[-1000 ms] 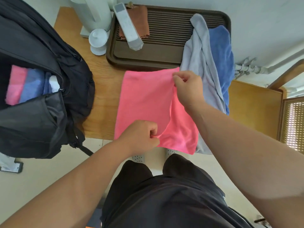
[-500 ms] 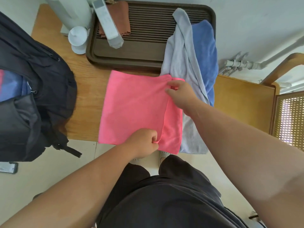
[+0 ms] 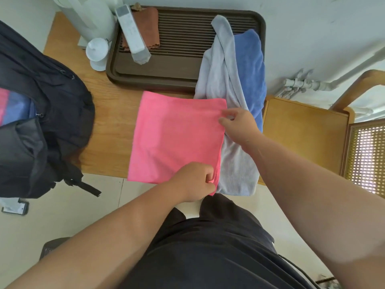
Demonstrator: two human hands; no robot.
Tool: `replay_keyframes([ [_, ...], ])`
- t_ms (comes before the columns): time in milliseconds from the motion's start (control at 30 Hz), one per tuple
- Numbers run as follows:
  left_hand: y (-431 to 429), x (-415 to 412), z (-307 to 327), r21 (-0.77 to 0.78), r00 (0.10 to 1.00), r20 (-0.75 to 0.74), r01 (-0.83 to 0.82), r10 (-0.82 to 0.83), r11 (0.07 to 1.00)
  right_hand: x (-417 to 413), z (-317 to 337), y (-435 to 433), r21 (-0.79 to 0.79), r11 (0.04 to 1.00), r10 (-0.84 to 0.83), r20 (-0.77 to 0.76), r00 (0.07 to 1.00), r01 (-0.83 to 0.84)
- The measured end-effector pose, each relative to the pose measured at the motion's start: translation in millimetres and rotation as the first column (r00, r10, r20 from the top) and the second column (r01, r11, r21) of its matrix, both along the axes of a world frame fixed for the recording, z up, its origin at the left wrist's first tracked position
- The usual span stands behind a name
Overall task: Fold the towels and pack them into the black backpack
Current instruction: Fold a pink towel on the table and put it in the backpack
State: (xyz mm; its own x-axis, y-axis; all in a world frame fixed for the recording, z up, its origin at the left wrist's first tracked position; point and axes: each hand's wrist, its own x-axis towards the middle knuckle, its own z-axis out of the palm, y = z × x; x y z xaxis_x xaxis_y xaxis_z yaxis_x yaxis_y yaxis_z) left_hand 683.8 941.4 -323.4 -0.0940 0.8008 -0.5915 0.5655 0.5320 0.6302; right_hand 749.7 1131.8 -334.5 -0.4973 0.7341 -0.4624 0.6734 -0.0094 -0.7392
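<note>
Pink towel (image 3: 175,138), L hand (image 3: 195,182), R hand (image 3: 239,124) pinching

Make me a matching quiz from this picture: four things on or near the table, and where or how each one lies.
Things:
1 pink towel
2 grey towel
3 brown cloth
4 black backpack

Places:
A on the dark tray, far left
B pinched by the left hand and the right hand
C open, at the left end of the table
D crumpled, beside the blue towel

Pairs: 1-B, 2-D, 3-A, 4-C.
</note>
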Motion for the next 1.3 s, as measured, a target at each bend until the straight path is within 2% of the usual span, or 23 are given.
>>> replay_keyframes([
  [200, 3, 13, -28, -0.059, 0.996, -0.007, 0.083, -0.083, 0.995, 1, -13, 2, -0.009, 0.992, 0.13, 0.058, 0.99, -0.129],
  [300, -2, 9, -28, -0.125, 0.996, 0.084, 0.019, -0.008, 0.992, -2, -17, 4, -0.026, 0.987, 0.162, 0.105, 0.981, -0.16],
  [367, -6, -1, -20, -0.103, 0.993, 0.083, -0.08, 0.089, 0.991, -5, -15, 4, 0.011, 0.986, 0.162, 0.122, 0.979, -0.164],
  [467, -11, -32, -6, -0.03, 0.971, -0.047, -0.237, 0.236, 0.971, -10, -12, 5, 0.113, 0.977, 0.165, 0.127, 0.978, -0.18],
  [533, -14, -62, -1, -0.013, 0.939, -0.169, -0.307, 0.301, 0.952, -16, -11, 7, 0.2, 0.951, 0.2, 0.187, 0.962, -0.237],
  [600, -12, -94, 3, 0.017, 0.897, -0.298, -0.337, 0.326, 0.941, -23, -6, 8, 0.35, 0.865, 0.263, 0.297, 0.918, -0.361],
  [700, 2, -135, 7, 0.052, 0.859, -0.428, -0.288, 0.282, 0.956, -36, -3, 9, 0.53, 0.64, 0.341, 0.452, 0.824, -0.556],
  [767, 17, -158, 8, 0.051, 0.82, -0.525, -0.236, 0.227, 0.971, -45, -2, 11, 0.548, 0.564, 0.361, 0.509, 0.781, -0.617],
  [867, 38, -186, 2, 0.019, 0.751, -0.652, -0.122, 0.105, 0.992, -56, -2, 14, 0.522, 0.565, 0.344, 0.555, 0.757, -0.639],
  [1033, 61, -210, -18, -0.047, 0.748, -0.659, 0.065, -0.08, 0.997, -71, -5, 14, 0.505, 0.596, 0.268, 0.607, 0.748, -0.624],
  [1100, 66, -215, -25, -0.078, 0.713, -0.686, 0.124, -0.144, 0.989, -77, -6, 14, 0.491, 0.597, 0.246, 0.64, 0.728, -0.634],
  [1200, 70, -219, -34, -0.109, 0.633, -0.75, 0.168, -0.192, 0.98, -80, -8, 14, 0.468, 0.608, 0.232, 0.667, 0.708, -0.641],
  [1300, 71, -216, -39, -0.147, 0.623, -0.749, 0.18, -0.228, 0.973, -82, -9, 13, 0.462, 0.608, 0.253, 0.658, 0.709, -0.645],
])
